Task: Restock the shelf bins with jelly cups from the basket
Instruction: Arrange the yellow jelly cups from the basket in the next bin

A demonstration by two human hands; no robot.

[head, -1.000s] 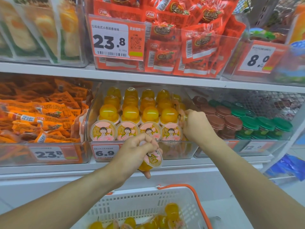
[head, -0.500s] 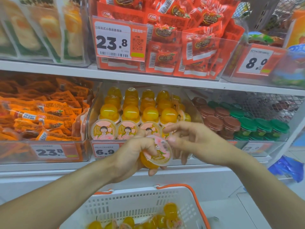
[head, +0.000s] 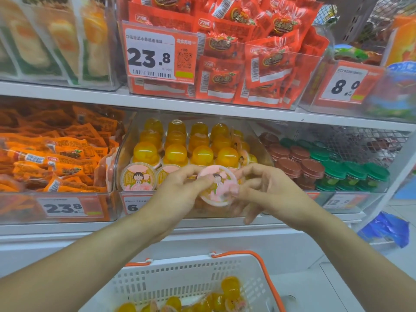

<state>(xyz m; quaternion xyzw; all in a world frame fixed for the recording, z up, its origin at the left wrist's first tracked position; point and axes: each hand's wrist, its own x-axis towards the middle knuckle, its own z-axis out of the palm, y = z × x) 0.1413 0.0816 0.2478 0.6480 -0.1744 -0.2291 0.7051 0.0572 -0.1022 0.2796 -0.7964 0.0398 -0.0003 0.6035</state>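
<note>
An orange jelly cup (head: 216, 185) with a pink cartoon lid faces me in front of the clear shelf bin (head: 126, 140). My left hand (head: 177, 190) grips it from the left. The fingers of my right hand (head: 267, 190) touch its right edge and pinch the rim. The bin holds several rows of orange jelly cups (head: 175, 152), some standing upside down and some lying with their lids forward. Below, a white basket (head: 180, 278) with an orange handle holds several more jelly cups (head: 229, 287).
Left of the bin lies a bin of orange snack packets (head: 56, 158). To its right stand brown-lidded (head: 290, 163) and green-lidded cups (head: 351, 172). The shelf above carries red snack packs (head: 258, 57) behind a 23.8 price tag. A blue bag (head: 385, 228) lies on the floor at right.
My right hand left the bin's right side and came to the cup. My left hand raised the cup and turned its lid toward me, and both hands now meet on it.
</note>
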